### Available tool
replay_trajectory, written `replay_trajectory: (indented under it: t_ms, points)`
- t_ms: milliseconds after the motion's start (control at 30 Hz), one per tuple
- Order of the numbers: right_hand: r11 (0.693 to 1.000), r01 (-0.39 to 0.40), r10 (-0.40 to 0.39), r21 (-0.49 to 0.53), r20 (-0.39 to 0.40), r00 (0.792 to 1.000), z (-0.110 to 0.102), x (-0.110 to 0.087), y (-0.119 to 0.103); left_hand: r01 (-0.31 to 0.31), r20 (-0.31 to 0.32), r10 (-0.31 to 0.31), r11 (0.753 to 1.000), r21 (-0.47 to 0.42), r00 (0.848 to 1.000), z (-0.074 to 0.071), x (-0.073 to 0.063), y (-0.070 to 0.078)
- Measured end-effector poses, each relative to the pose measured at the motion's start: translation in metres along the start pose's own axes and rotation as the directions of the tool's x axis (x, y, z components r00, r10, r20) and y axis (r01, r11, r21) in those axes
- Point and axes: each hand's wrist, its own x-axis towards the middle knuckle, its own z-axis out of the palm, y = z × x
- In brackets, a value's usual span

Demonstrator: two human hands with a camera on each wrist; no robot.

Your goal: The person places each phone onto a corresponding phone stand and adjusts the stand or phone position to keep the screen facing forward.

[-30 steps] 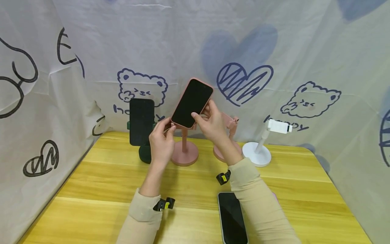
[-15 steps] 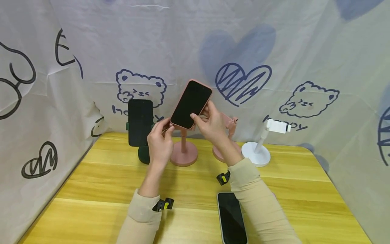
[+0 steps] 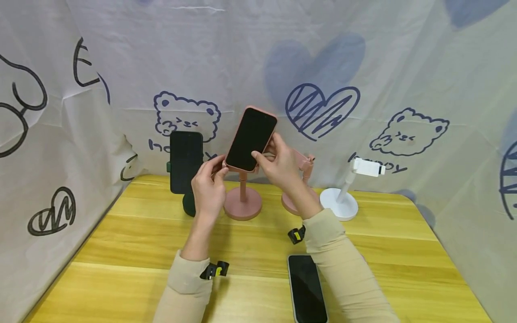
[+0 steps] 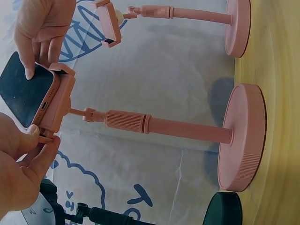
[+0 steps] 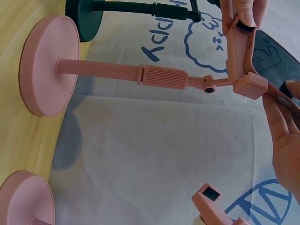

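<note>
A smartphone in a pink case (image 3: 251, 138) leans tilted at the clamp of a pink phone stand (image 3: 243, 204), dark screen facing me. My right hand (image 3: 282, 163) grips the phone by its right edge, thumb across the screen. At the lower left corner, my left hand (image 3: 208, 190) pinches the end of the stand's clamp (image 4: 61, 103) between thumb and fingers. In the right wrist view the phone's lower end lies against the clamp (image 5: 240, 54), between its two end pieces. The stand's round base rests on the table.
To the left, a dark green stand (image 3: 189, 205) bears a black phone (image 3: 186, 162). A second pink stand (image 3: 308, 170) and a white stand (image 3: 340, 204) are on the right. Another phone (image 3: 308, 288) lies on the wooden table (image 3: 250, 287) near the right forearm. A printed cloth (image 3: 250, 54) hangs behind.
The phone has turned slightly more upright, its top shifting left. My left hand has moved a little left along with the clamp's end. My right hand keeps its grip.
</note>
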Motion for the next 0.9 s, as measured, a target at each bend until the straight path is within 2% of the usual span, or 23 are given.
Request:
replay_trajectory:
  t_ms: [267,500,767,900]
  points:
    - [0.999,0.002,0.000,-0.049,0.053,0.999,-0.001,0.003,-0.006,-0.046,-0.033,0.046,0.999,0.003,0.998,-0.001,0.000,0.000]
    - [0.990,-0.006,0.021,-0.142,0.104,0.994,-0.005,0.007,-0.012,-0.069,-0.049,0.068,0.997,-0.021,0.997,0.002,0.000,-0.001]
    - [0.968,0.011,0.030,-0.250,0.160,0.987,-0.006,0.011,-0.018,-0.052,-0.062,0.050,0.998,-0.022,0.997,0.003,0.000,0.001]
    - [0.976,-0.010,0.047,-0.217,0.166,0.985,-0.006,0.013,-0.017,-0.035,-0.063,0.034,0.999,-0.015,0.997,0.003,-0.001,0.003]
